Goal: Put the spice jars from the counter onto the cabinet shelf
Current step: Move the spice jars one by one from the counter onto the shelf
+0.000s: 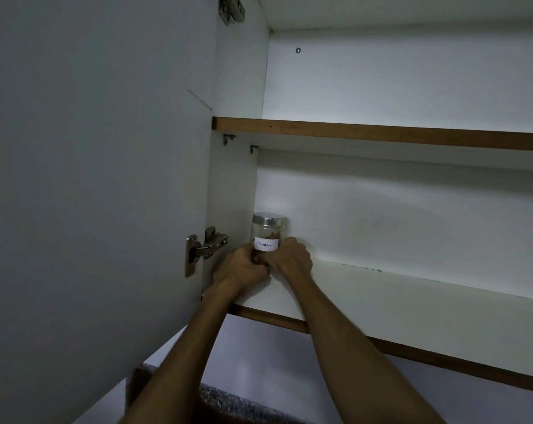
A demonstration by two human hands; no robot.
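A clear glass spice jar (267,230) with a silver lid and a white handwritten label stands upright at the far left of the lower cabinet shelf (412,298), close to the side wall. My left hand (240,267) wraps the jar's lower left side. My right hand (291,257) grips its lower right side. Both hands cover the jar's base, so I cannot tell whether it rests on the shelf.
The open cabinet door (90,194) hangs at the left on a metal hinge (202,247). An upper shelf (381,133) with a brown edge runs above. A speckled grey counter (237,405) shows at the bottom, between my forearms.
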